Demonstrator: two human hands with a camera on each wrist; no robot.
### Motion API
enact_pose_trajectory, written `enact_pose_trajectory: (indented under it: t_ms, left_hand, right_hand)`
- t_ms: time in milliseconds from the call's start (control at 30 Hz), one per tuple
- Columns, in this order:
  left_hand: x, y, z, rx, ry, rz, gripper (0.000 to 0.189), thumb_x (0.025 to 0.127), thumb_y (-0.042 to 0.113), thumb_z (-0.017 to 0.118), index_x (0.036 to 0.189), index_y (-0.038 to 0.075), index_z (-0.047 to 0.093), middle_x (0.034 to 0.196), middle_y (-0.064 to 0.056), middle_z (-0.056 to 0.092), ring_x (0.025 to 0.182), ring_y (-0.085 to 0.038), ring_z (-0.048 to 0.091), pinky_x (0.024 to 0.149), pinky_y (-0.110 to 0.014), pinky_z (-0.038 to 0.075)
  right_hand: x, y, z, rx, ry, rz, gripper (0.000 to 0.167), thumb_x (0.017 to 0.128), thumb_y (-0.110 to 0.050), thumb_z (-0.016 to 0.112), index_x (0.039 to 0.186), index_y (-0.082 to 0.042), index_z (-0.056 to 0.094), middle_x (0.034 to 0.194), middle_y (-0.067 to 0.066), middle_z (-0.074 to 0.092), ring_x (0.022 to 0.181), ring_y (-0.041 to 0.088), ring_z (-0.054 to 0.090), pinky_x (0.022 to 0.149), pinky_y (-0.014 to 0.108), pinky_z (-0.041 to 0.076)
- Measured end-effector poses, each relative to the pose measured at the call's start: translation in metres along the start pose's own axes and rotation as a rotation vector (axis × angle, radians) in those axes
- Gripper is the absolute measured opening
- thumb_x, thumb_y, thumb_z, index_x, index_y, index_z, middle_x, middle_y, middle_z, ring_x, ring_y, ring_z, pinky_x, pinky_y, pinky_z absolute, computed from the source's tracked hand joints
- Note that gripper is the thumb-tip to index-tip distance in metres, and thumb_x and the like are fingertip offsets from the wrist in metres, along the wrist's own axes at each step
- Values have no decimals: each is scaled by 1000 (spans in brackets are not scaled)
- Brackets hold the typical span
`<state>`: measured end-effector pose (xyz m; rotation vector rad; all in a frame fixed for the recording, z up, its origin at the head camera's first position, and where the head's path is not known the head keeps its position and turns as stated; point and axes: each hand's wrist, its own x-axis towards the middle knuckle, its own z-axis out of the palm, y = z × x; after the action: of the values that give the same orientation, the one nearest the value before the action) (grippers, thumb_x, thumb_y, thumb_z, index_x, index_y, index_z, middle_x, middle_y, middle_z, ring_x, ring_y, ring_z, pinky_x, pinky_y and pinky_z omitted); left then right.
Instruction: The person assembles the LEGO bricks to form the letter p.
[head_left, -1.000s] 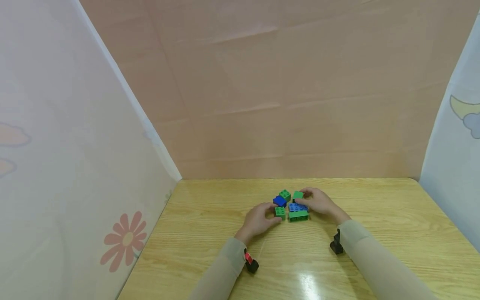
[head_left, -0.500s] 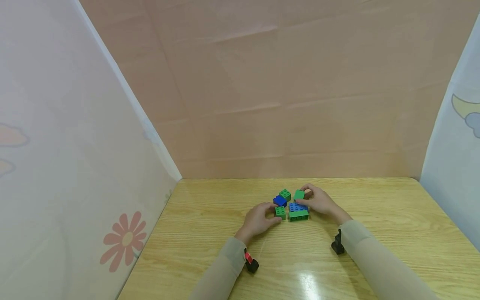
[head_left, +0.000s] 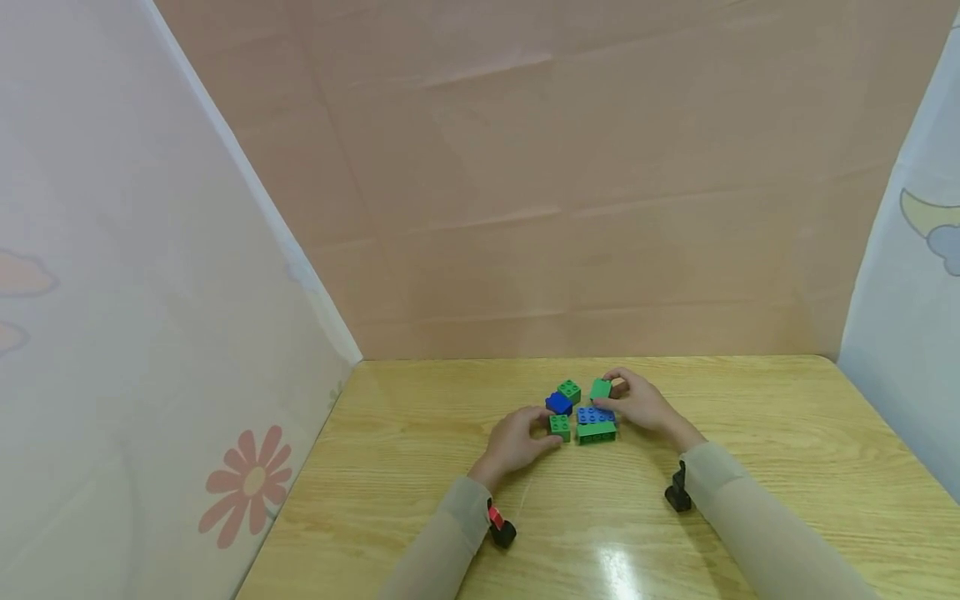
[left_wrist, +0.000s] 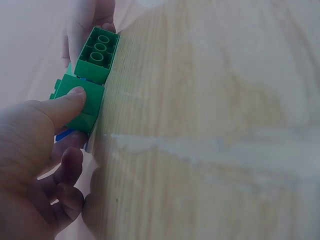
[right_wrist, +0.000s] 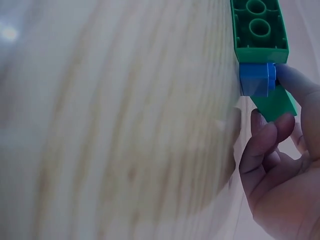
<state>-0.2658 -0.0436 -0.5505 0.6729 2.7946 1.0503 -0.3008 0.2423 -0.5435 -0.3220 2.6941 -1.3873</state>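
Note:
My left hand pinches a small green brick between thumb and fingers; in the left wrist view the thumb lies on that green brick's side. At the back of the group, my right hand pinches another green brick, its studs turned away from the head camera. In front of that one is a light blue brick, studs up. A longer green brick lies on its side before it, hollow underside facing me, tubes showing in the right wrist view. The right hand's fingers partly hide the light blue brick.
Just behind the left hand's brick lie a dark blue brick and a green brick with studs up. All rest on a wooden table. A beige backdrop rises at its far edge, and a pale curtain borders the left.
My right hand has shifted slightly right and away with the green brick, widening its gap from the back left bricks. My left hand has stayed on its brick.

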Motion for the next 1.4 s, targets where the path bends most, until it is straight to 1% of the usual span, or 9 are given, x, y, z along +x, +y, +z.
enact_pose_trajectory:
  t_ms: [200, 367, 567, 733, 900, 1067, 1200, 1300, 1400]
  left_hand:
    - [-2, 0, -1, 6, -10, -8, 44, 95, 45, 76, 132, 24, 70, 128, 12, 68, 127, -15, 60, 107, -45, 46]
    - [-5, -1, -3, 6, -1, 6, 42, 95, 44, 76, 131, 24, 70, 125, 13, 68, 126, -14, 60, 107, -45, 46]
    - [-10, -3, -3, -31, -1, 32, 34, 94, 41, 79, 125, 28, 72, 113, 20, 67, 122, -10, 60, 107, -46, 46]
    - [-15, -5, -3, -61, -9, 46, 32, 94, 43, 78, 124, 33, 72, 114, 23, 66, 121, -7, 60, 108, -46, 45]
    - [-23, -2, -5, -61, -15, 29, 37, 93, 47, 77, 126, 31, 72, 115, 22, 67, 119, -7, 61, 107, -45, 46]
    - [-28, 1, -5, -48, -26, 10, 42, 92, 50, 78, 127, 28, 72, 113, 21, 67, 118, -8, 61, 105, -45, 47]
    - [-30, 3, -4, -35, -25, 31, 41, 92, 50, 78, 126, 27, 72, 110, 23, 66, 117, -6, 61, 105, -43, 47]
    - [-33, 5, -3, -30, -29, 60, 40, 91, 49, 79, 124, 27, 73, 107, 24, 66, 115, -4, 61, 104, -41, 48]
    - [-36, 8, -2, -27, -37, 80, 38, 92, 48, 79, 122, 26, 74, 107, 24, 66, 113, -3, 61, 102, -39, 49]
  right_hand:
    - [-4, 1, -2, -2, 31, -19, 47, 98, -37, 74, 131, -10, 55, 116, 17, 66, 111, 38, 62, 92, 61, 48]
    - [-8, 3, -6, -2, 53, -35, 43, 98, -37, 74, 130, -12, 57, 115, 14, 66, 111, 36, 62, 91, 58, 49]
    - [-14, 4, -10, -21, 70, -57, 45, 99, -38, 73, 131, -12, 57, 115, 14, 66, 111, 36, 61, 86, 53, 50]
    - [-17, 3, -13, -27, 78, -70, 45, 99, -40, 73, 131, -13, 58, 116, 13, 66, 111, 36, 61, 84, 51, 50]
    - [-22, -1, -14, -28, 84, -89, 44, 99, -41, 72, 130, -14, 59, 114, 11, 66, 108, 34, 62, 84, 52, 51]
    - [-27, -9, -15, -26, 95, -110, 39, 100, -39, 71, 128, -14, 60, 111, 10, 66, 104, 31, 61, 81, 46, 49]
    - [-31, -14, -16, -21, 103, -111, 37, 100, -37, 72, 127, -16, 60, 111, 10, 65, 96, 28, 60, 72, 38, 47]
    - [-34, -18, -16, -14, 100, -113, 37, 99, -37, 73, 128, -18, 60, 113, 11, 64, 73, 21, 55, 60, 33, 44]
    - [-38, -21, -15, -15, 95, -126, 38, 99, -38, 74, 128, -19, 60, 114, 12, 64, 56, 15, 43, 52, 30, 40]
